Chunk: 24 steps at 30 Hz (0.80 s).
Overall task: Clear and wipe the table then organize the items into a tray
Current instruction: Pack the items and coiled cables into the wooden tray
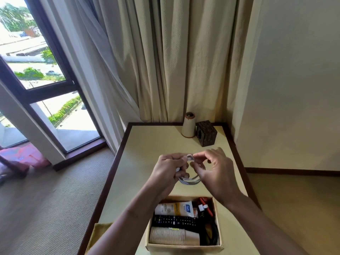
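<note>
Above the middle of the cream table [150, 144] I hold a coiled white cable [189, 180] between both hands. My left hand [168, 168] grips one side of the coil. My right hand [215, 168] pinches the cable's end near the top of the loop. Nearer to me stands the cardboard tray [184, 248]. It holds a white cream tube [174, 208], a black remote [174, 220], a stack of paper cups [173, 236], a red tool [207, 204] and dark cords on its right side.
A white cone-shaped vase [188, 125] and a dark carved box [206, 133] stand at the table's far edge by the curtains. A yellow cloth [98, 234] lies at the near left corner. The wall runs along the right, carpet and a window to the left.
</note>
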### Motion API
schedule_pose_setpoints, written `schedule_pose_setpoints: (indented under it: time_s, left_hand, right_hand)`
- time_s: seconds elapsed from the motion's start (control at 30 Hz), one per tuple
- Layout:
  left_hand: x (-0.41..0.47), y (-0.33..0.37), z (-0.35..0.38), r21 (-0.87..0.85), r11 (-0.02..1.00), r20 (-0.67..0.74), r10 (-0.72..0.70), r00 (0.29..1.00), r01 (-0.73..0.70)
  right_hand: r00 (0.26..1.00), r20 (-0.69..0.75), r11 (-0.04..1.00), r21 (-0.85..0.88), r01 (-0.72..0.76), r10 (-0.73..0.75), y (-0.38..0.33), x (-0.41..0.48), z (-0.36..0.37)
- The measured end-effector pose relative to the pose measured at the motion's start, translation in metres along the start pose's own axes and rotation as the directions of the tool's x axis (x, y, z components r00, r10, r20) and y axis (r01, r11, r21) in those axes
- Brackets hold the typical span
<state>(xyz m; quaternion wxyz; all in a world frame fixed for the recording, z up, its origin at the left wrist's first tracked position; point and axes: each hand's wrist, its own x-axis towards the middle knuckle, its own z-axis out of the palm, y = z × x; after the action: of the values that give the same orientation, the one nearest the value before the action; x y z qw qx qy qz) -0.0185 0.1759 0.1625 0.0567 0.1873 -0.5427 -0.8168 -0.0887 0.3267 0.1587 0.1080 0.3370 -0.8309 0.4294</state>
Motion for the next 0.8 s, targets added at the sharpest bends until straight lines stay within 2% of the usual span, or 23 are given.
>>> schedule_pose_setpoints:
  time_s: [0.03, 0.1, 0.17, 0.2, 0.27, 0.33, 0.37, 0.4, 0.47, 0.5, 0.53, 0.6, 0.63, 0.67, 0.73, 0.8]
  left_hand:
    - [-0.001, 0.004, -0.002, 0.009, 1.0, 0.043, -0.02, 0.999, 0.019]
    - [-0.002, 0.014, -0.003, 0.058, 0.998, 0.135, -0.042, 0.99, 0.035]
    - [-0.002, 0.021, -0.003, 0.108, 0.993, 0.167, -0.056, 0.984, 0.039]
    - [-0.001, 0.023, -0.002, 0.114, 0.993, 0.159, -0.061, 0.985, 0.043]
    - [0.002, 0.025, -0.002, 0.146, 0.989, 0.127, -0.042, 0.991, 0.023]
    - [0.007, 0.024, -0.002, 0.325, 0.944, 0.083, 0.039, 0.996, -0.064]
    - [0.01, 0.022, -0.001, 0.437, 0.893, 0.064, 0.092, 0.994, -0.11]
    - [0.012, 0.017, 0.001, 0.532, 0.834, 0.049, 0.142, 0.989, -0.146]
    - [0.013, 0.007, 0.005, 0.638, 0.746, 0.047, 0.207, 0.977, -0.189]
    - [0.012, 0.002, 0.004, 0.626, 0.757, 0.064, 0.192, 0.979, -0.189]
    - [0.01, -0.003, 0.001, 0.555, 0.817, 0.084, 0.13, 0.988, -0.155]
    - [0.006, -0.012, -0.01, 0.304, 0.953, 0.124, -0.055, 0.991, 0.015]
    - [0.004, -0.02, -0.014, 0.221, 0.97, 0.117, -0.125, 0.985, 0.097]
    - [0.002, -0.031, -0.015, 0.216, 0.967, 0.071, -0.151, 0.986, 0.133]
    - [0.002, -0.061, -0.015, 0.414, 0.905, -0.058, -0.079, 0.995, 0.096]
    - [0.003, -0.091, -0.022, 0.667, 0.742, -0.125, 0.035, 0.991, 0.058]
  right_hand:
    - [1.0, -0.017, 1.0, 0.009, -0.009, 0.01, 0.003, -0.002, 0.0]
    - [0.986, 0.039, 0.968, 0.19, -0.167, 0.162, 0.003, -0.003, -0.003]
    - [0.92, 0.238, 0.832, 0.4, -0.385, 0.311, -0.001, 0.0, -0.006]
    - [0.886, 0.308, 0.772, 0.444, -0.455, 0.346, -0.003, 0.002, -0.008]
    - [0.836, 0.4, 0.688, 0.484, -0.54, 0.375, -0.003, 0.006, -0.017]
    - [0.779, 0.511, 0.58, 0.53, -0.618, 0.364, 0.0, 0.009, -0.026]
    - [0.758, 0.546, 0.57, 0.516, -0.64, 0.357, 0.001, 0.009, -0.028]
    - [0.758, 0.547, 0.614, 0.474, -0.63, 0.355, 0.003, 0.008, -0.029]
    - [0.836, 0.413, 0.818, 0.29, -0.498, 0.363, 0.005, -0.001, -0.026]
    - [0.891, 0.313, 0.904, 0.165, -0.394, 0.331, 0.006, -0.007, -0.024]
    - [0.934, 0.232, 0.956, 0.05, -0.289, 0.271, 0.006, -0.015, -0.021]
    - [0.966, 0.18, 0.982, -0.073, -0.175, 0.185, 0.006, -0.027, -0.018]
    - [0.954, 0.212, 0.977, -0.075, -0.2, 0.211, 0.009, -0.033, -0.017]
    - [0.929, 0.257, 0.964, -0.06, -0.259, 0.266, 0.013, -0.037, -0.014]
    - [0.868, 0.326, 0.926, -0.094, -0.366, 0.376, 0.027, -0.048, -0.006]
    - [0.838, 0.338, 0.9, -0.243, -0.362, 0.428, 0.045, -0.059, 0.003]
